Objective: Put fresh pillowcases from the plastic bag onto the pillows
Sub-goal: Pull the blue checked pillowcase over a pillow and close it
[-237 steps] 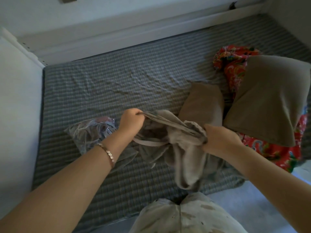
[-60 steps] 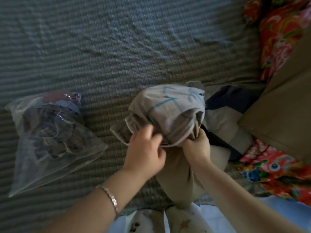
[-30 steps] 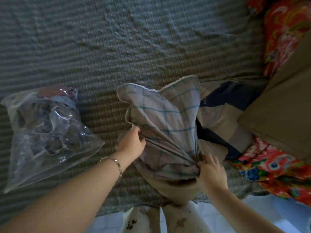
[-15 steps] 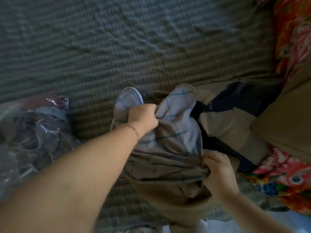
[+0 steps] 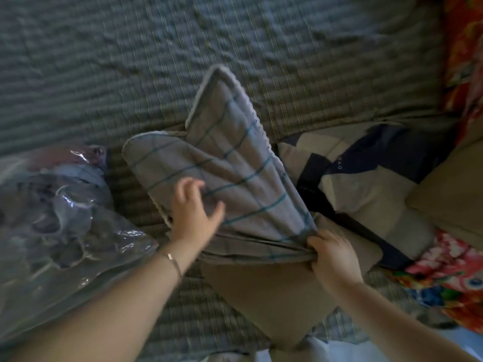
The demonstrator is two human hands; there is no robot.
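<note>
Midway through drawing checked pillowcase (image 5: 230,178) over brown pillow (image 5: 261,296), near centre of bed (image 5: 130,61); with right hand (image 5: 334,259) clamped on its hem, left hand (image 5: 193,215) spread loose against cloth; next, probably tug hem nearward.

On a striped bed (image 5: 130,61), a person's right hand (image 5: 332,257) grips the bunched edge of a checked pillowcase (image 5: 230,173) over a tan pillow (image 5: 266,291). The left hand (image 5: 194,212), fingers spread and blurred, lies against the cloth. A clear plastic bag (image 5: 60,231) of fabric sits to the left, and floral cloth (image 5: 457,278) lies at right.
</note>
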